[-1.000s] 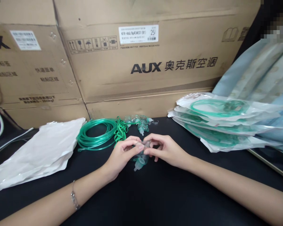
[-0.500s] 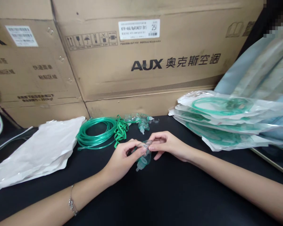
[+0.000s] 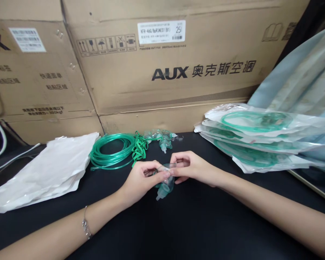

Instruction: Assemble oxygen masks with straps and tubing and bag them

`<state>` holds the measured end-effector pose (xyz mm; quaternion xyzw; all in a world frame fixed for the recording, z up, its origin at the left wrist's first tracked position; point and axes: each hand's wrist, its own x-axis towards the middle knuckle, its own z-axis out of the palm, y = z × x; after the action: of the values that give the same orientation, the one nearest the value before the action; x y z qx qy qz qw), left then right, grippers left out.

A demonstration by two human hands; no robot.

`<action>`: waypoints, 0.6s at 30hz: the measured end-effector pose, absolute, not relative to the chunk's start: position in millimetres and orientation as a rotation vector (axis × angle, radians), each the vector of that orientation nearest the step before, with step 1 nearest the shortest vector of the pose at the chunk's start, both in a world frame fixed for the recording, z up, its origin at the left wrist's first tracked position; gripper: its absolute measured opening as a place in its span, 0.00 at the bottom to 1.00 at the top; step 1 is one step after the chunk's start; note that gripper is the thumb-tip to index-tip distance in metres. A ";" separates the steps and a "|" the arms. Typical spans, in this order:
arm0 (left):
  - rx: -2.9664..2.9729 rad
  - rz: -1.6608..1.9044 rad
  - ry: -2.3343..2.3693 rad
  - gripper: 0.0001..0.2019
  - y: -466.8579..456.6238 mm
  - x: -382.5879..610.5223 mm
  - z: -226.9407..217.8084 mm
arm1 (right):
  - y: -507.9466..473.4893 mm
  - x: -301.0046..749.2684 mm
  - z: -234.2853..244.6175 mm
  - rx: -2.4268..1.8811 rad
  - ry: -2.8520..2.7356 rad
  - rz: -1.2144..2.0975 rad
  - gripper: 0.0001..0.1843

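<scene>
A clear green oxygen mask (image 3: 166,188) is between my two hands, its pale connector pointing down toward me. My left hand (image 3: 144,179) grips the mask from the left, thumb on top. From the right, my right hand (image 3: 188,167) pinches its upper part, with thumb and fingertips meeting the left thumb. Whatever lies right under the fingertips is hidden. Just beyond the hands are more clear masks (image 3: 165,139), a bunched green elastic strap (image 3: 140,146) and a coil of green tubing (image 3: 112,164).
White pouches (image 3: 51,169) lie stacked at the left on the black table (image 3: 195,224). Packed pouches with green tubing (image 3: 257,144) are piled at the right. A large cardboard box (image 3: 119,86) stands behind; light-blue fabric (image 3: 295,76) hangs at the right, and a white cable (image 3: 1,137) at the left.
My fingertips have drawn slightly closer together on the mask, and its connector sits a little lower. The whole view has shifted slightly.
</scene>
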<state>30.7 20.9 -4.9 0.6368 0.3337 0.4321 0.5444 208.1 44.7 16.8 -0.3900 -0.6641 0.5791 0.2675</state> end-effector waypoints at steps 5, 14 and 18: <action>1.429 1.041 0.778 0.10 22.1 30.6 -3.8 | 46.8 210.4 15.2 -0.988 -1.810 1.565 0.19; 1.153 1.020 0.612 0.07 27.5 29.7 -4.8 | 50.6 208.7 3.6 -0.711 -1.797 1.382 0.13; 1.052 1.014 0.539 0.05 30.0 29.5 -4.6 | 50.3 206.7 -0.2 -0.645 -1.676 1.429 0.15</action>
<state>29.5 30.0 -4.6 0.4745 0.2429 0.4573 0.7118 206.7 50.3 -0.2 -0.2564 -0.6657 0.5676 0.4110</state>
